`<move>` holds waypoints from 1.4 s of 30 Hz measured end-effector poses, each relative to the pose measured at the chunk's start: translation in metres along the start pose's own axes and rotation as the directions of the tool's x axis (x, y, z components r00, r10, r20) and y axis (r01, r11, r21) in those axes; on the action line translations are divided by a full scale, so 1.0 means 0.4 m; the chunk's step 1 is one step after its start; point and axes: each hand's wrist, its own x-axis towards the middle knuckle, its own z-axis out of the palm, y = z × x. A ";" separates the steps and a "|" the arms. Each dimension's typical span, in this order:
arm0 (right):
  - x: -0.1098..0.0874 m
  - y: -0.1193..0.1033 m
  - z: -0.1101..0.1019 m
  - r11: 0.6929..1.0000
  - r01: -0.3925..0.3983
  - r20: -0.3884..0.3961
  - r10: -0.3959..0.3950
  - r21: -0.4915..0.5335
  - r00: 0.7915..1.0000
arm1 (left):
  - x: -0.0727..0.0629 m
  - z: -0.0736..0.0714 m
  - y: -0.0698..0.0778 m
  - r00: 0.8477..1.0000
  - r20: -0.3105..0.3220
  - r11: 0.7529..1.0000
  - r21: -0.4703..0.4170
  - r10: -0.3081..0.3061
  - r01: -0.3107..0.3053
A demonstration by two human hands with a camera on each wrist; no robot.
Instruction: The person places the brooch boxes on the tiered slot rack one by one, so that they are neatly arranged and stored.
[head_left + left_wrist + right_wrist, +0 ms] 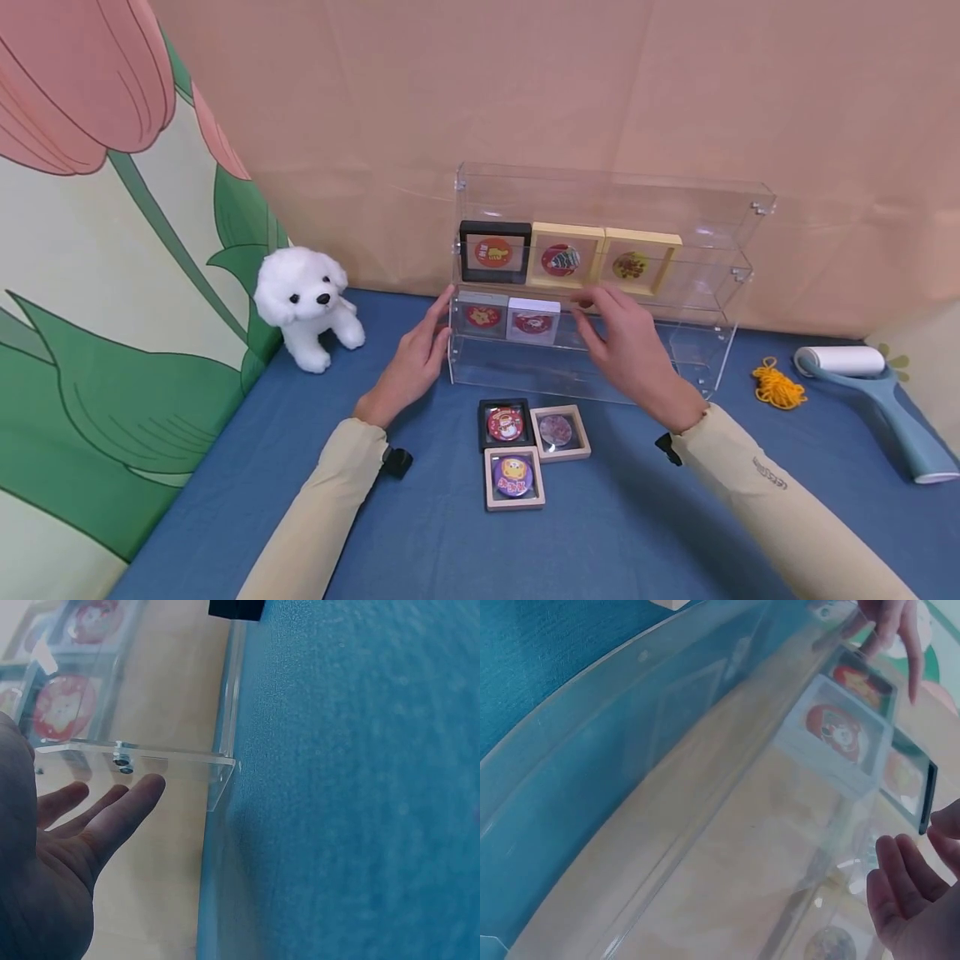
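Observation:
A clear acrylic display shelf (592, 367) stands against the back. My left hand (412, 362) has its fingers extended along the shelf's left end panel, fingertips right at the edge in the left wrist view. Just right of the white square badge frame (533, 322) on the lower tier is my right hand (626, 337), fingers loosely bent, nothing visible between them. A grey frame (482, 315) sits left of the white one. On the tier above stand a black frame (495, 273) and two pale yellow frames, one in the middle (564, 282) and one at right (639, 287).
On the blue cloth before the shelf lie a black frame (483, 446) and two pale wooden frames, one at right (583, 454) and one nearer (514, 505). A white plush dog (307, 308) sits at left. Orange yarn (780, 389) and a lint roller (892, 408) lie at right.

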 end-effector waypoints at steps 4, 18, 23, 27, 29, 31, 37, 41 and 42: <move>-0.020 0.004 -0.017 1.000 0.008 0.001 -0.008 0.020 1.000 | 0.000 -0.001 0.001 1.000 0.000 1.000 0.002 -0.009 0.009; -0.130 0.003 -0.057 0.993 -0.077 0.160 0.062 0.091 0.985 | -0.005 0.000 0.001 0.999 0.010 0.999 0.008 -0.035 0.035; -0.180 0.019 -0.063 0.993 -0.071 0.207 0.050 0.097 0.977 | -0.004 0.001 0.003 0.999 0.012 0.999 0.007 -0.034 0.034; -0.222 0.046 -0.067 0.990 -0.091 0.249 0.063 0.103 0.966 | -0.002 0.000 0.005 0.999 0.015 0.999 0.000 -0.036 0.036; -0.240 0.057 -0.072 0.988 -0.104 0.276 0.069 0.113 0.959 | -0.001 0.000 0.004 0.999 0.014 0.999 0.002 -0.038 0.038; -0.257 0.068 -0.078 0.986 -0.109 0.301 0.068 0.123 0.951 | -0.001 0.000 0.004 0.999 0.012 0.999 0.005 -0.038 0.038; -0.309 0.100 -0.095 0.981 -0.126 0.390 0.059 0.148 0.919 | -0.003 -0.001 0.001 0.999 0.011 0.999 0.010 -0.036 0.035; -0.344 0.122 -0.107 0.980 -0.128 0.437 0.049 0.152 0.898 | -0.003 0.000 0.003 0.999 0.014 0.999 0.008 -0.041 0.041; -0.353 0.128 -0.110 0.980 -0.130 0.445 0.051 0.150 0.894 | -0.003 0.000 0.004 0.999 0.015 0.999 0.010 -0.043 0.043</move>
